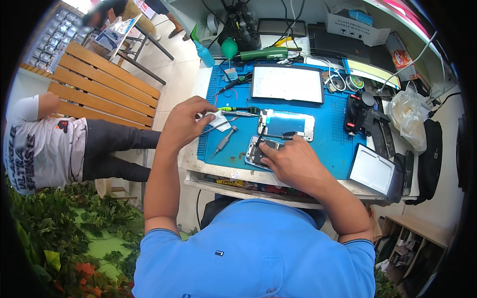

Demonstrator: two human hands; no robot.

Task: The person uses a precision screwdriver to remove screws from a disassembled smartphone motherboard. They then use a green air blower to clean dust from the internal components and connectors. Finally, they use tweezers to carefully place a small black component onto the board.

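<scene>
Left hand (191, 121) pinches a crumpled white tissue (220, 122); right hand (287, 158), fingers apart, rests on an opened, silver-edged phone body (254, 151) on the blue rubbery mat (325, 158). Light, steady pressure seems best. A white cardboard box (344, 26) carries dark printed lettering

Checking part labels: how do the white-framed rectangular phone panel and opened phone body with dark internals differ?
The panel shows a bluish surface; the body shows dark internal parts. The panel lies higher in view; the body lies lower, partly under the right hand. Both lie on the blue mat.
</scene>
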